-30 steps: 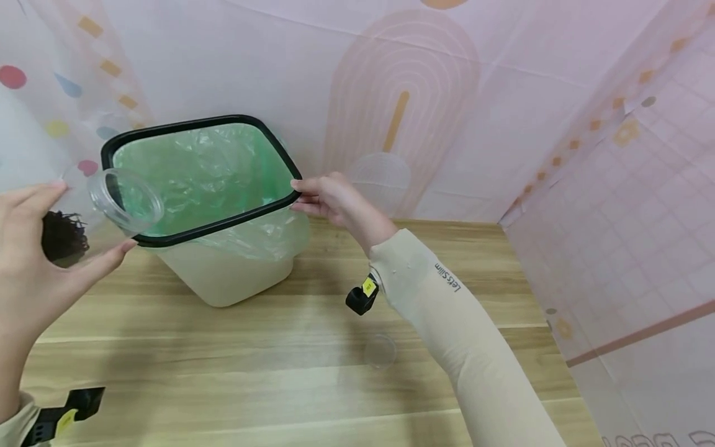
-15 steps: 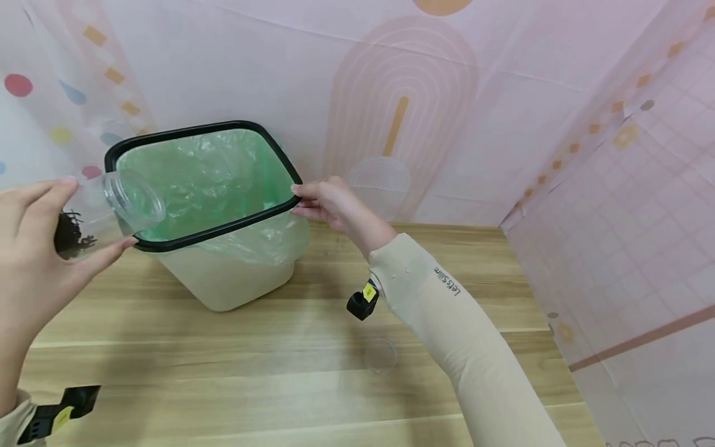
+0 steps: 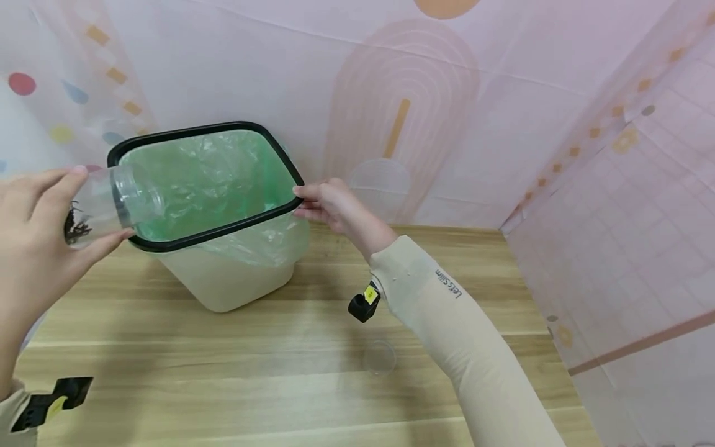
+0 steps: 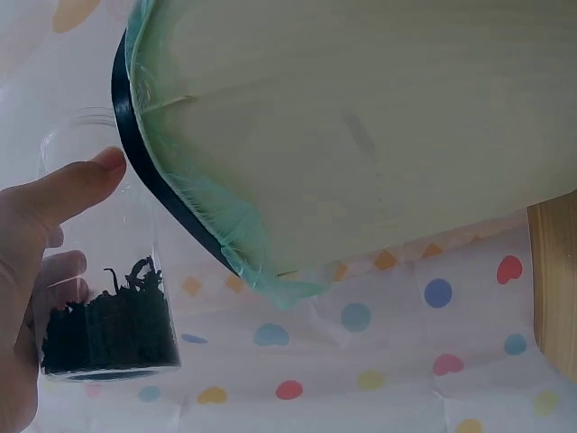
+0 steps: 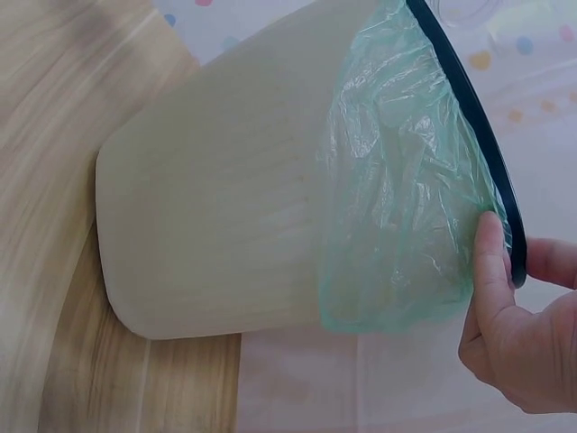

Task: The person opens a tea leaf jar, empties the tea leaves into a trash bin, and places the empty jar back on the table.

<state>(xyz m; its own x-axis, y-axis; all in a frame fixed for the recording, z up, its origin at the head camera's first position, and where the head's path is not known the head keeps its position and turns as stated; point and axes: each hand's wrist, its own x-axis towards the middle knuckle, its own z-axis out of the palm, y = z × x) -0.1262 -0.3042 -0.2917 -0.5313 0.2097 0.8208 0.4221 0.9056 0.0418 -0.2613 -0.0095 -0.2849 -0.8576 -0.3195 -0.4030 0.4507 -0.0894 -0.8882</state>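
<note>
My left hand grips a clear jar with its thumb and fingers on either side. The jar lies tilted, its open mouth reaching over the left side of a trash can. Dark, dry-looking shreds sit in the jar's bottom end. A green plastic liner lines the can and folds out over its top beneath a black rim ring. At the right front corner my right hand pinches this ring, thumb on top and fingers below, against the liner's outer fold.
A clear round lid lies on the wood-grain tabletop, in front of the can and near my right forearm. Behind the can hangs a patterned pink-white cloth, with another patterned panel along the right side.
My left hand has shifted slightly right, bringing the jar further over the rim. Less of the dark shreds shows beside the fingers. My right hand keeps its grip on the ring.
</note>
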